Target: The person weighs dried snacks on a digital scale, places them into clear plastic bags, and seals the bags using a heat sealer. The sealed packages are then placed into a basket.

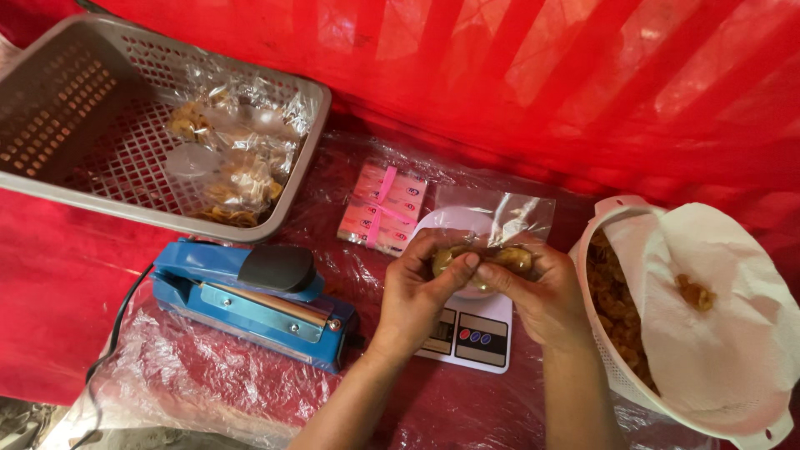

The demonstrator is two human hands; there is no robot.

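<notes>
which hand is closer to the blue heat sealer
Left. The left hand is just to the right of the blue heat sealer, a short gap away, gripping the clear bag of chips over the scale. The right hand sits farther right, beside the white colander.

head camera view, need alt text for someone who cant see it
Two hands, left hand and right hand, hold a clear bag of fried snacks over a white kitchen scale. A blue heat sealer, grey basket and white colander surround them.
</notes>
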